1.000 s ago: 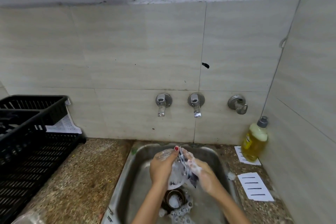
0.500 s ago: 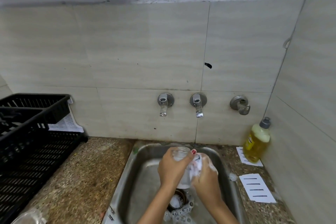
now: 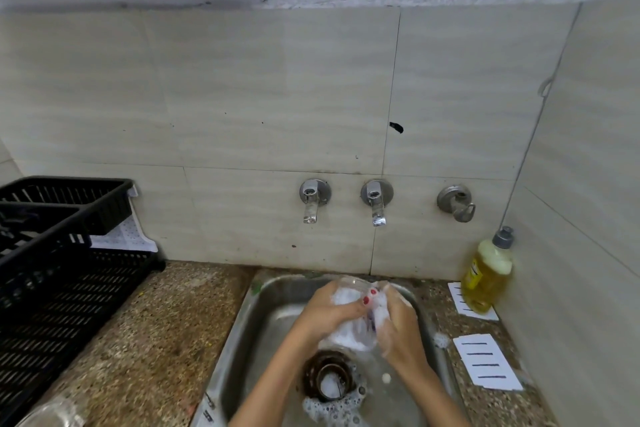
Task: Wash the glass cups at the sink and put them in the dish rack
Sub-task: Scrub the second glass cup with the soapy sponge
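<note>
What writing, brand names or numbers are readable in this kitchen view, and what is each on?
Nothing reads clearly.
Label on the soap bottle: too blurred to read.
Marks on the white card: black lines only, no words.
Stamp on the sink rim: too small to read.

We look from head height, forward and down, close over the sink at the counter's back edge, facing the tiled wall.
</note>
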Demonstrator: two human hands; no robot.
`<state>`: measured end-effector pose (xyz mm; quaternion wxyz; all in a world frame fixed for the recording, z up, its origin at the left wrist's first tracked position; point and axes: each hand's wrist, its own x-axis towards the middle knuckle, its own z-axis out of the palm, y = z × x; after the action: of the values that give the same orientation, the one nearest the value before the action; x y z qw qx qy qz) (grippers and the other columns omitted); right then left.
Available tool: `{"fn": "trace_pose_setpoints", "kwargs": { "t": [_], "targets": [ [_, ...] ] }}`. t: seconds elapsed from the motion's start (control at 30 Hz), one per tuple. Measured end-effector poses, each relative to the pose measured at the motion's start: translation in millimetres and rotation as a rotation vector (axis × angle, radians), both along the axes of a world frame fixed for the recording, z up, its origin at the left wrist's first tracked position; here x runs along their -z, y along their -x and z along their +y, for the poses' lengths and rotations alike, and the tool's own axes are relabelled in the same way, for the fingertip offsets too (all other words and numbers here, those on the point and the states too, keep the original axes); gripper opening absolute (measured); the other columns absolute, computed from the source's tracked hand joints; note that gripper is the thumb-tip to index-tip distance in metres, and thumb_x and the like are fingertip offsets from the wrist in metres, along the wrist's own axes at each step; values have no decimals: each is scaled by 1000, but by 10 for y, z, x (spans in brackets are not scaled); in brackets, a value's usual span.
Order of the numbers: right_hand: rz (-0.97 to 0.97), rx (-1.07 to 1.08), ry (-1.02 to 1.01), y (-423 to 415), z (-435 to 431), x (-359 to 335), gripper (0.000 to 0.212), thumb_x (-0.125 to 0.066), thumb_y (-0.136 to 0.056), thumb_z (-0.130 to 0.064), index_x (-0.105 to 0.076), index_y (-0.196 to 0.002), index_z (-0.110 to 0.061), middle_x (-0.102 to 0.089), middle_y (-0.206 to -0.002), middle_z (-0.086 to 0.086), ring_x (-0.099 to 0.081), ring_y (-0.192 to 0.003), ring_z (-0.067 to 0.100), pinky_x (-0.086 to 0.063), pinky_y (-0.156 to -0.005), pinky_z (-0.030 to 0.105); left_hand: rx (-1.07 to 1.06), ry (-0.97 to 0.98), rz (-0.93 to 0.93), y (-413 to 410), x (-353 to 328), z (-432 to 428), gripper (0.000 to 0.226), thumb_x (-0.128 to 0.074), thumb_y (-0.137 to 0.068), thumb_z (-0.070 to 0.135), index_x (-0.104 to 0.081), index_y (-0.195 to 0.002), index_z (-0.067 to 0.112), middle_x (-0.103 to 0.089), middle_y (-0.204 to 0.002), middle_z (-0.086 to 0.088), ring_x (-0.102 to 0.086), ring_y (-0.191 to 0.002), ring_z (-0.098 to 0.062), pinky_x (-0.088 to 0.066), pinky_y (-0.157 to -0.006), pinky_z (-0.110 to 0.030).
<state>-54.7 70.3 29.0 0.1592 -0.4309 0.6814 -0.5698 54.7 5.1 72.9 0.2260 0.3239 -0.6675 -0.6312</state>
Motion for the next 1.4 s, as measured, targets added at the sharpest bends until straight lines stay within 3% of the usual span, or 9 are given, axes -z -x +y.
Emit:
{"fn": "trace_pose_setpoints", "kwargs": {
  "t": [0.17,0.47,0.6,0.73,0.93,1.03,1.13,1.27,1.4],
  "targets": [
    [142,28,202,33,29,57,56,-27,-83,-71,-41,-54,-25,-47,-48,-8,-42,-44,4,-31,-43,15,0,286,-206,58,-32,28,70,-74,-50,60,-59,-109,25,-63,-112,11,-58,-105,-8,-47,-92,-27],
    [71,308,0,152,-33,-48,53,-48,-91,-8,-34,-40,-18,-33,-37,-10,-27,-33,2,-22,-34,15,-371,-32,45,218,161,154,52,-79,-71,35,-55,-112,13,-61,-103,0,-59,-96,-17,-47,-71,-17],
    [23,408,19,214,-87,-97,54,-51,-91,-3,-33,-42,-17,-33,-39,-6,-29,-37,6,-19,-40,23,-737,-549,226,330,207,303,41,-68,-82,38,-57,-97,1,-50,-65,-15,-55,-60,-24,-45,-53,-31],
    [240,329,141,175,-50,-48,49,-52,-89,-11,-34,-46,-24,-28,-40,-16,-29,-30,3,-21,-37,9,-480,-1183,594,339,52,359,45,-51,-92,39,-62,-95,-4,-67,-65,-19,-65,-52,-27,-51,-42,-27],
    [-39,259,209,66,36,63,33,-46,-90,-23,-47,-57,-18,-45,-51,-5,-43,-46,2,-31,-47,6,-501,-1011,541,235,20,232,37,-51,-94,31,-62,-94,-5,-67,-57,-16,-63,-40,-20,-45,-32,-20],
    [-412,274,203,289,-34,54,36,-37,-97,-23,-63,-101,2,-63,-96,13,-57,-86,24,-44,-71,22,-566,-821,405,228,199,177,33,-57,-91,27,-66,-94,-5,-72,-76,-19,-69,-59,-25,-57,-61,-31],
    [-140,18,273,246,43,-114,49,-37,-87,-39,-68,-91,-2,-68,-75,-1,-64,-76,6,-44,-63,8,-570,-757,361,257,246,191,38,-58,-91,27,-64,-107,-6,-69,-95,-25,-69,-80,-33,-54,-82,-44],
    [222,-133,266,166,15,-81,34,-44,-86,-46,-58,-116,-44,-56,-122,-17,-39,-122,-12,-25,-102,4,-352,-917,416,233,217,117,37,-49,-92,28,-66,-98,-5,-70,-81,-22,-69,-67,-30,-51,-69,-36],
    [415,-135,151,213,-25,-59,75,-67,-79,-15,-33,-134,-52,-47,-135,-14,-37,-126,-8,-33,-99,6,-336,-699,287,187,108,132,24,-56,-90,22,-66,-97,1,-69,-81,-15,-66,-66,-25,-53,-63,-31]
  ]
}}
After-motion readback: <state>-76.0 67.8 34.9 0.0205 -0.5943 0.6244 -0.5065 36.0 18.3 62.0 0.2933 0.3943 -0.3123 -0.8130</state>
